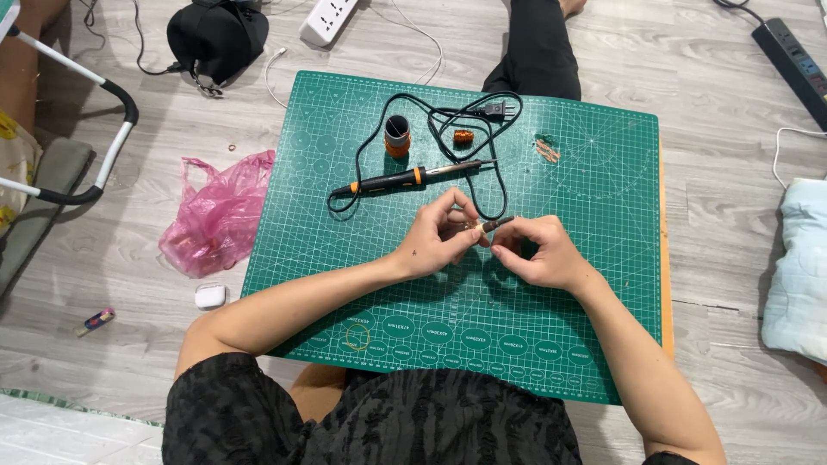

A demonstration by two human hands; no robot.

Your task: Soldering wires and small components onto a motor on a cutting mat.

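Item: green cutting mat [551, 344] on a pale wood floor [715, 129], seen from above.

Left hand [435, 241]: over the middle of the mat, grip pinched together on the left end of a small dark rod-like piece [497, 225] (too small to tell its kind; a pale tip shows at the fingers).

Right hand [538, 254]: just right of the left hand, fingers curled in and touching the same piece from below. Whether this grip is clamped on it or only steadying it cannot be told, since the fingertips are hidden behind the knuckles.

Beyond the hands, on the mat:
- soldering iron [405, 178], black and orange, lying flat, tip to the right
- its black cord [482, 164], looped, with the plug [493, 109] at the far edge
- dark spool with orange base [396, 135], upright
- small copper coil [464, 137]
- scrap of copper wire [546, 150] (blurred)

Off the mat, left: pink plastic bag [220, 215], small white case [209, 296], black pouch [215, 39], white power strip [328, 19] cut off by the far edge.

Off the mat, right: black power strip [794, 65], partly cut off; pale blue cloth [797, 267], partly cut off.
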